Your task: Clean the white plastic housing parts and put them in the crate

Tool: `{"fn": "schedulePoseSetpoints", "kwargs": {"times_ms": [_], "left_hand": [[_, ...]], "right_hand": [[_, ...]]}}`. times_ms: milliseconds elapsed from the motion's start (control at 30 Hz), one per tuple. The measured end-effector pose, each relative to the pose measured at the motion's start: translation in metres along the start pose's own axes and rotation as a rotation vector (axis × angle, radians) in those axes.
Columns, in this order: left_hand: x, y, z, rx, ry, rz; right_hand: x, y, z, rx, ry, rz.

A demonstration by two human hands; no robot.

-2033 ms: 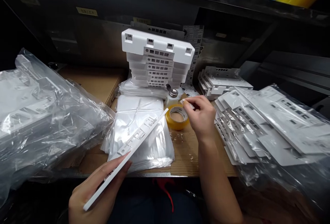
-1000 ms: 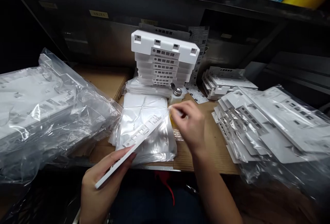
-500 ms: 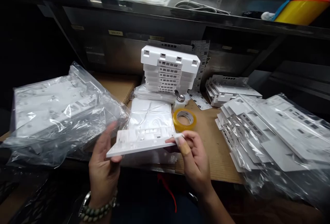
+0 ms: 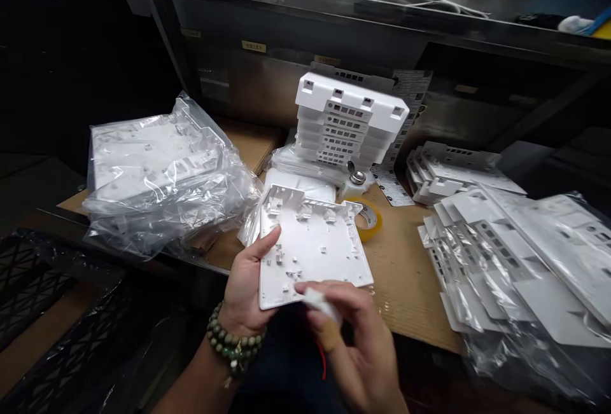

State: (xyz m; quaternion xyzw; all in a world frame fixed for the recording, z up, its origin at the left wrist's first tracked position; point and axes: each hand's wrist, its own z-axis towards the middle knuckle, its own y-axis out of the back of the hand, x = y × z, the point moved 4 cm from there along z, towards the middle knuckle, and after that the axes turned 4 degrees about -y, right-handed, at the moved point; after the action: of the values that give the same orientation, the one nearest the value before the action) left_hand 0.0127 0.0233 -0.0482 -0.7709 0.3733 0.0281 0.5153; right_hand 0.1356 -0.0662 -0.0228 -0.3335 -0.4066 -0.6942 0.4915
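Observation:
A white plastic housing panel [image 4: 312,248] is tilted toward me, its inner side with small posts and clips facing up. My left hand [image 4: 251,280] grips its left edge, thumb on the inner face and the other fingers hidden underneath. At the panel's lower edge, my right hand [image 4: 358,331] pinches a small white cloth or tissue [image 4: 322,304] between thumb and fingers. Behind the panel lie white plastic bags [image 4: 291,179] and a roll of yellow tape [image 4: 370,220], partly covered. A small dispenser bottle with a metal top [image 4: 356,179] stands just beyond the tape.
White housings [image 4: 353,99] are stacked at the back. Bagged panels lie in a pile on the left [image 4: 153,159] and another on the right [image 4: 525,255]. More panels [image 4: 458,169] sit at the back right. A shelf [image 4: 310,10] crosses above the cardboard-covered bench [image 4: 405,287].
The panel has turned from nearly edge-on to showing its inner face. My right hand has brought the cloth from the right end to the lower edge. The view has shifted left.

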Motion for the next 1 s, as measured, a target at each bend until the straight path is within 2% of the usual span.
{"fn": "schedulePoseSetpoints", "kwargs": {"times_ms": [67,200,267,367,500,600,700,767,867,933,1000], "left_hand": [[0.003,-0.011,-0.003,0.054,-0.098,-0.007],[0.0,-0.013,-0.006,0.046,-0.239,0.009],[-0.002,-0.009,-0.005,0.043,-0.24,0.008],[-0.004,-0.006,-0.004,0.059,-0.241,0.001],[-0.004,-0.007,-0.005,0.048,-0.281,0.036],[-0.008,-0.004,-0.006,0.025,-0.254,0.005],[-0.02,0.012,-0.007,0.006,-0.179,-0.139],[-0.032,0.026,-0.009,0.022,-0.167,-0.211],[-0.048,0.045,-0.013,0.033,-0.278,-0.195],[-0.052,0.054,-0.015,0.011,-0.333,-0.168],[-0.05,0.059,-0.015,0.001,-0.338,-0.161]], "right_hand": [[0.012,-0.013,0.009,0.038,0.141,-0.11],[0.017,-0.023,0.013,0.039,0.181,-0.243],[0.014,-0.021,0.011,0.079,0.187,-0.269],[0.011,-0.017,0.01,0.059,0.17,-0.269],[0.013,-0.026,0.01,0.048,0.2,-0.24],[0.011,-0.026,0.008,0.083,0.222,-0.254],[-0.004,0.001,0.005,0.024,0.129,-0.291],[-0.018,0.032,0.002,-0.126,0.035,-0.335],[-0.034,0.072,-0.005,-0.343,-0.031,-0.422],[-0.04,0.081,-0.008,-0.356,-0.032,-0.446],[-0.044,0.081,-0.008,-0.296,-0.031,-0.448]]}}
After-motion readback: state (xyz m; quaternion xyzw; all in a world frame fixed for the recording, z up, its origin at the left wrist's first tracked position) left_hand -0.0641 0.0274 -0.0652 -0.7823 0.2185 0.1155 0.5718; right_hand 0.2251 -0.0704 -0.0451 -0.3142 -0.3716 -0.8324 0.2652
